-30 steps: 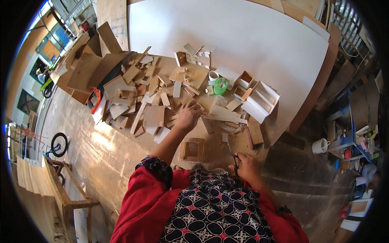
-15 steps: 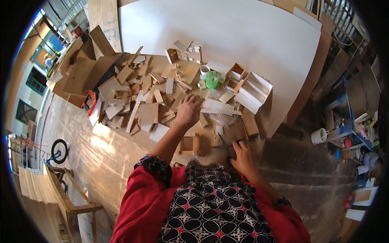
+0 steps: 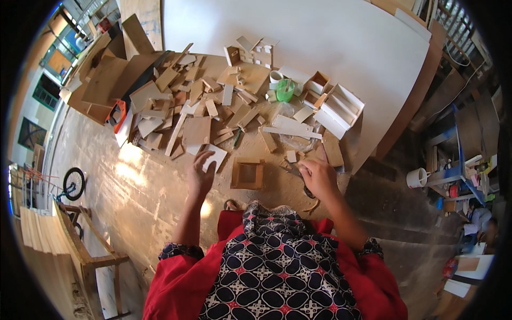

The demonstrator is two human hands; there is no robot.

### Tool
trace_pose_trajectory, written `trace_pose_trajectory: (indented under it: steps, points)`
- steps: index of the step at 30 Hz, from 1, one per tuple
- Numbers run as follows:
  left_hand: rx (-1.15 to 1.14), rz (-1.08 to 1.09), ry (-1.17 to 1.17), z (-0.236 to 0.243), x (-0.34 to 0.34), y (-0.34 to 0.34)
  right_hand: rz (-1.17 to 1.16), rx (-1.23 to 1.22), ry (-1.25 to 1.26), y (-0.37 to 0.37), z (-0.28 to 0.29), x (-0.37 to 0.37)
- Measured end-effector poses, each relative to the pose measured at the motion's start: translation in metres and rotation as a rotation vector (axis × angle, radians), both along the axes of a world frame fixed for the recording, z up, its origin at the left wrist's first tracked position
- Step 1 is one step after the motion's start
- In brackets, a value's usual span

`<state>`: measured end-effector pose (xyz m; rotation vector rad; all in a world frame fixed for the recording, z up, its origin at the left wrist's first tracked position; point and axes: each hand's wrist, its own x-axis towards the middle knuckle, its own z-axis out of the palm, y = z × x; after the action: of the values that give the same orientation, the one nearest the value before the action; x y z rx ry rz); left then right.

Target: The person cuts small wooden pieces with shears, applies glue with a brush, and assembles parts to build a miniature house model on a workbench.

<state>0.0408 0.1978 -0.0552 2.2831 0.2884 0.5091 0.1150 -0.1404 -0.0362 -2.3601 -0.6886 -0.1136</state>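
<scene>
Sawdust-strewn floor fills the frame's middle, littered with wood offcuts. Left hand (image 3: 201,175) hovers open by a light, stiff white panel (image 3: 213,157), best pinched by its edges; right hand (image 3: 318,177) curls, closed, around a small dark tool I cannot identify, beside a little wooden box frame (image 3: 247,174).

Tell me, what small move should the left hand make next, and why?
Probably lower onto the white card and pick it up. The left hand hovers open with its fingertips at that card's edge, holding nothing, while the right hand rests closed on something small and dark, too small to make out, beside the small wooden box. The card is the nearest loose piece.
</scene>
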Motion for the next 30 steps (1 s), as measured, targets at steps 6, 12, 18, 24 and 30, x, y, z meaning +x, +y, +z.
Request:
trace_pose_trajectory:
  steps: [6,12,18,24,30]
  points:
    - [-0.019,-0.014,0.019,-0.031,-0.033,-0.013,0.021,0.042,0.055,0.048,-0.026,0.048]
    - [0.097,-0.082,-0.029,-0.037,-0.042,-0.016,0.008,-0.225,0.112,0.099,-0.028,0.078]
    - [0.092,-0.103,-0.057,-0.044,-0.045,-0.008,0.027,-0.171,0.045,0.107,-0.026,0.097]
    - [0.004,-0.117,-0.053,-0.045,-0.045,-0.005,-0.112,-0.293,-0.065,0.073,-0.02,0.111]
    - [0.003,-0.123,-0.037,-0.044,-0.045,-0.003,-0.107,-0.285,-0.01,0.058,-0.036,0.111]
